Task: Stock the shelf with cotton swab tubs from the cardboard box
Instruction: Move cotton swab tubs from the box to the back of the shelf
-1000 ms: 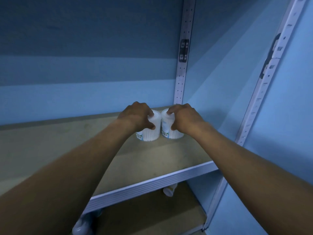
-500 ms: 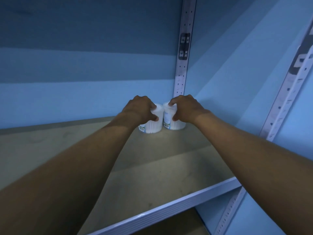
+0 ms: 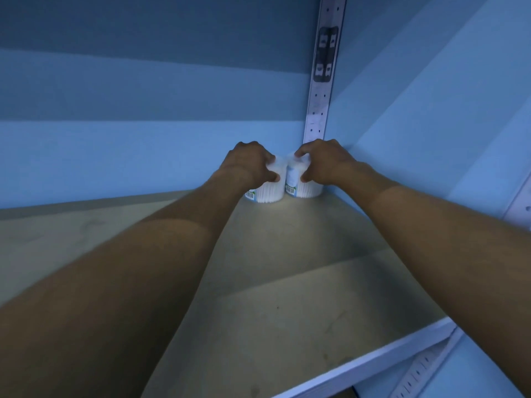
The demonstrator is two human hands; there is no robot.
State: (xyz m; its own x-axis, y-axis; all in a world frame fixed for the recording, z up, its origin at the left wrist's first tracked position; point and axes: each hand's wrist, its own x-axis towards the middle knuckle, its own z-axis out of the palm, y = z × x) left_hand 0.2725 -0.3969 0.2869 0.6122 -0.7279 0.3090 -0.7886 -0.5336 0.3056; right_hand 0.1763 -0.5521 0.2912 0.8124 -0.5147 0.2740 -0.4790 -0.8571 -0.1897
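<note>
Two white cotton swab tubs stand side by side, touching, in the back right corner of the shelf board [image 3: 287,297]. My left hand [image 3: 249,165] grips the left tub [image 3: 268,193] from above. The right tub [image 3: 298,189] is held the same way by my right hand [image 3: 326,165]. Both tubs rest on the board, close to the back wall. Small barcode labels show on their lower fronts. The cardboard box is out of view.
A perforated metal upright [image 3: 323,73] runs up the back corner just behind the tubs. Blue walls close the shelf at the back and right. The white front rail [image 3: 373,360] edges the board, with another upright [image 3: 416,374] at lower right.
Both hands have pushed the two tubs from mid-shelf back into the rear right corner. The view has moved closer and higher over the shelf.
</note>
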